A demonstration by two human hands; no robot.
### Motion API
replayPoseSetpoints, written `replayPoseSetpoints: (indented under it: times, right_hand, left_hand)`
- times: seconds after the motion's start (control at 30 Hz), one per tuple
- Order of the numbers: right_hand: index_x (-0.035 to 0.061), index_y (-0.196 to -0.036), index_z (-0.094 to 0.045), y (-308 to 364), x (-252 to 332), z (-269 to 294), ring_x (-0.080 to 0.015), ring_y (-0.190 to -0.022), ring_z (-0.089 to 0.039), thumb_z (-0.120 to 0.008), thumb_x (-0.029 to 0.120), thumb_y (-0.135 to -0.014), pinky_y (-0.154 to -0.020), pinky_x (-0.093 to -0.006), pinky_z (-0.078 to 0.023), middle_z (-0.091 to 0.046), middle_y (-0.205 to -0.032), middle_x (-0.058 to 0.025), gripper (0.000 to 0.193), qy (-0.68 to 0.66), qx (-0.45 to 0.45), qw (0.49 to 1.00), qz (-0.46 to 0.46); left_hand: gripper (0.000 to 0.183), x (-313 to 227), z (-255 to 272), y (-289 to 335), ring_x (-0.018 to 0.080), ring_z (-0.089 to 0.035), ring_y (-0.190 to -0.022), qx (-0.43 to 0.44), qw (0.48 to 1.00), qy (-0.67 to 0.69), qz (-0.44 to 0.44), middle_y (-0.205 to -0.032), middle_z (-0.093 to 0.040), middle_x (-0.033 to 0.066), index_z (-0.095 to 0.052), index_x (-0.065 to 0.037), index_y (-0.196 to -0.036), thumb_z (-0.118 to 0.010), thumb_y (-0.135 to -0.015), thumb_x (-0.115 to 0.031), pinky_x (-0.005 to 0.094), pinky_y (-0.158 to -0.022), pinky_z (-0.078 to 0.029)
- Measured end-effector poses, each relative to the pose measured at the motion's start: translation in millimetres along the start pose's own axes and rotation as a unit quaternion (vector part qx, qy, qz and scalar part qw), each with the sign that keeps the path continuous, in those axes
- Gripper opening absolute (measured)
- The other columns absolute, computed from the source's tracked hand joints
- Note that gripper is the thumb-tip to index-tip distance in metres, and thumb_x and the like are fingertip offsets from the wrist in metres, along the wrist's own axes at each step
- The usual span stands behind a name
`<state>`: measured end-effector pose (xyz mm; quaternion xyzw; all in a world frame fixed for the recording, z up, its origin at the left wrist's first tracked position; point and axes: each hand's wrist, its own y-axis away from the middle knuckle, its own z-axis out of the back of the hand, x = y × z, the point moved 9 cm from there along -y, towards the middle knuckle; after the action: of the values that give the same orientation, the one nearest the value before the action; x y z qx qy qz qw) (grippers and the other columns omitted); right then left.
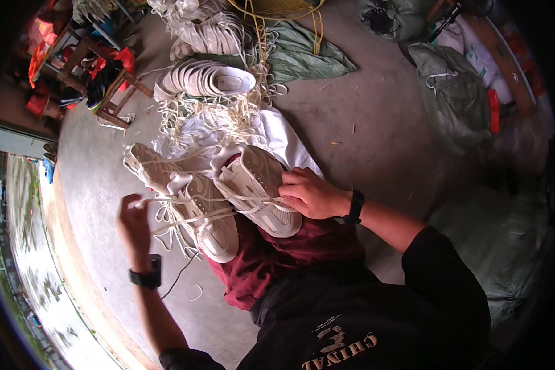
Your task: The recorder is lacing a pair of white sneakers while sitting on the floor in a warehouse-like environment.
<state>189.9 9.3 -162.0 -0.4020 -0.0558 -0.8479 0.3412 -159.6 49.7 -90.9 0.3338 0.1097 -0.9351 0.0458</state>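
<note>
Two off-white sneakers lie side by side on my maroon-trousered lap, toes toward me: a right-hand sneaker and a left-hand sneaker. Pale flat shoelaces run across both. My left hand, left of the shoes, is closed in a pinch on a shoelace stretched toward them. Against the outer side of the right-hand sneaker, my right hand has its fingers curled where a lace reaches them; the fingertips are partly hidden. A further off-white sneaker rests just beyond the left-hand one.
Ahead lie a tangled heap of laces, a white cloth and a nested row of off-white shoe parts. A green sheet sits under a yellow wire frame. Sacks stand right, a wooden stool far left.
</note>
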Motion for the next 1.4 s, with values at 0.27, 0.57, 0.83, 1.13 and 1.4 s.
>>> replayPoseSetpoints:
  times: [0.27,0.57,0.83,1.13,1.4]
  right_hand:
    - [0.0042,-0.087,-0.062,-2.9,4.3,-2.6,-0.0308,-0.082,-0.051,-0.062,0.015,-0.085,-0.074,-0.0407,-0.041,-0.051,-0.086,-0.0110,0.011,0.006,-0.025,1.000,0.004]
    - [0.0035,-0.090,-0.063,-5.0,3.3,2.4,-0.0315,-0.085,-0.052,-0.059,0.016,-0.087,-0.077,-0.0413,-0.042,-0.052,-0.087,-0.0118,0.014,-0.003,-0.006,1.000,-0.006]
    - [0.0035,-0.088,-0.061,-0.6,-4.1,3.8,-0.0309,-0.084,-0.051,-0.057,0.015,-0.090,-0.079,-0.0407,-0.040,-0.051,-0.088,-0.0116,0.013,-0.044,-0.008,0.999,-0.013]
    - [0.0054,-0.082,-0.060,5.3,4.8,8.8,-0.0309,-0.089,-0.053,-0.064,0.020,-0.084,-0.079,-0.0418,-0.041,-0.052,-0.090,-0.0115,0.016,-0.045,0.017,0.998,-0.027]
    - [0.0025,-0.080,-0.067,0.8,-20.6,9.7,-0.0152,-0.058,-0.058,-0.057,0.025,-0.094,-0.057,-0.0322,-0.045,-0.062,-0.064,-0.0056,0.028,-0.191,-0.040,0.963,-0.186]
  left_hand:
    - [0.019,-128.8,-146.5,66.6,0.0339,-0.063,-0.062,0.298,0.947,0.016,-0.117,-0.064,-0.062,0.0160,-0.065,-0.010,-0.099,-0.068,-0.083,-0.020,0.0412,-0.055,-0.048]
    - [0.009,-118.1,-128.4,41.0,0.0250,-0.065,-0.062,0.246,0.962,0.003,-0.120,-0.070,-0.064,0.0143,-0.061,-0.003,-0.088,-0.065,-0.084,-0.009,0.0341,-0.057,-0.048]
    - [0.015,-78.3,-82.1,20.5,0.0209,-0.056,-0.049,0.136,0.990,-0.018,-0.038,-0.057,-0.058,0.0088,-0.061,-0.008,-0.097,-0.067,-0.084,-0.013,0.0355,-0.050,-0.043]
    - [0.020,-138.0,-148.5,71.8,0.0240,-0.059,-0.051,0.268,0.956,0.004,-0.123,-0.057,-0.056,0.0090,-0.061,-0.009,-0.100,-0.069,-0.084,-0.019,0.0359,-0.049,-0.043]
    - [0.021,-128.0,-159.9,62.4,0.0327,-0.067,-0.070,0.278,0.954,0.014,-0.113,-0.077,-0.068,0.0119,-0.056,-0.008,-0.096,-0.067,-0.085,-0.023,0.0416,-0.060,-0.053]
